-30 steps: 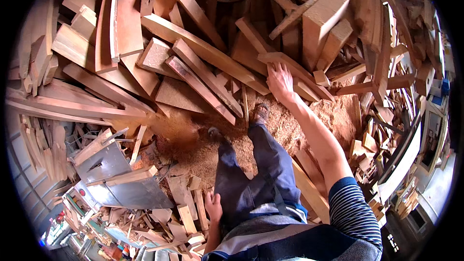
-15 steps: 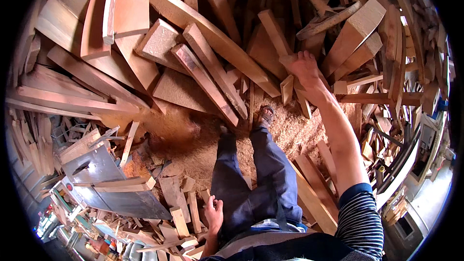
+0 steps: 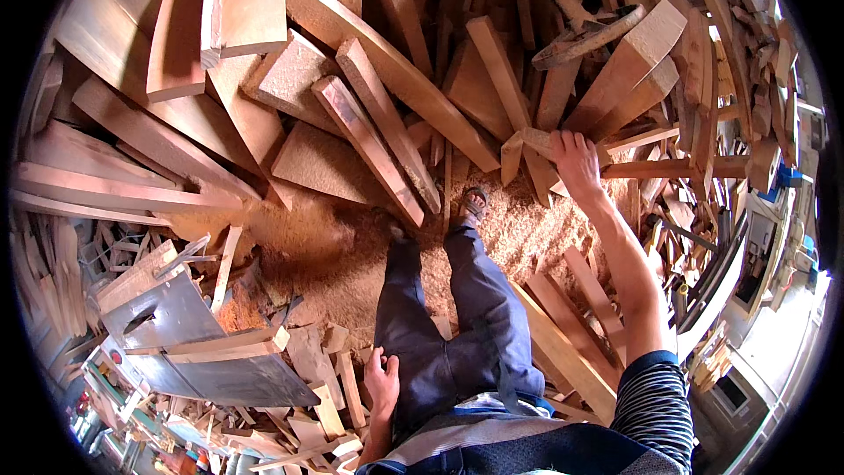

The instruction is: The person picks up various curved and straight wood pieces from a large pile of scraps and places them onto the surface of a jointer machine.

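Observation:
My right hand (image 3: 577,164) reaches forward to the foot of the lumber heap, its fingers bent over a short wooden block (image 3: 538,142). The block lies crosswise, with part of it hidden under the hand. Just left of it, a long thin wooden strip (image 3: 497,70) leans back on the heap, and a small pointed offcut (image 3: 511,159) stands close by. Beside my left thigh hangs my left hand (image 3: 381,382), loosely bent with fingers apart and nothing in it.
Thick sawn boards (image 3: 396,70) lean across the far side. Sawdust (image 3: 343,255) covers the floor around my feet. A grey metal sheet-topped machine (image 3: 185,317) with a wooden strip on it stands at left. Planks (image 3: 571,334) lie by my right leg.
My right hand has come down and nearer from the upper part of the heap, and the short block has shifted nearer with it. My left hand stays beside my thigh.

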Available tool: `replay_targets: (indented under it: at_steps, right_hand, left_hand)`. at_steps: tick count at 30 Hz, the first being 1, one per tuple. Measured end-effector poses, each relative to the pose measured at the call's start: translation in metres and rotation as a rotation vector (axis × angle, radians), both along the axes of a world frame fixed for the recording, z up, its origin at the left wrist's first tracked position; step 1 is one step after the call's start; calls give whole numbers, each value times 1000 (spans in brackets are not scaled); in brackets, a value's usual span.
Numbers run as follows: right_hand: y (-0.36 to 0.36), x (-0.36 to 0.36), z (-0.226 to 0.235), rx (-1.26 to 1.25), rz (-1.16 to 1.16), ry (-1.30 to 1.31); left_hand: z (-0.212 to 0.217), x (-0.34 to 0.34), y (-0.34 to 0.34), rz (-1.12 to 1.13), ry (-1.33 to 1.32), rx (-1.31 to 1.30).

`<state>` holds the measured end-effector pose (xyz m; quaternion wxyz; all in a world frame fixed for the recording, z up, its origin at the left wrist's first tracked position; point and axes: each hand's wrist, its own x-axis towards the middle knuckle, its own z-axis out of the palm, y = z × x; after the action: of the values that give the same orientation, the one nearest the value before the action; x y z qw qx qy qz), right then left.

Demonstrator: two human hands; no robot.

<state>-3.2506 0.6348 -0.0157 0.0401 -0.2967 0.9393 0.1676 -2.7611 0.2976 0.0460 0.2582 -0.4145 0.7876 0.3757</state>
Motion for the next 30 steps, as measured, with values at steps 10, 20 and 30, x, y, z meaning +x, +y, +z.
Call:
replay_targets:
  at_steps: [10, 20, 30]
  right_hand:
    - [20, 45, 26, 32, 54, -57]
    - [18, 73, 50, 46, 14, -131]
    - [-19, 112, -20, -9, 83, -313]
  left_hand:
    - [-10, 2, -13, -31, 28, 24]
    - [-14, -6, -20, -47, -40, 29]
    - [-21, -9, -26, -29, 9, 41]
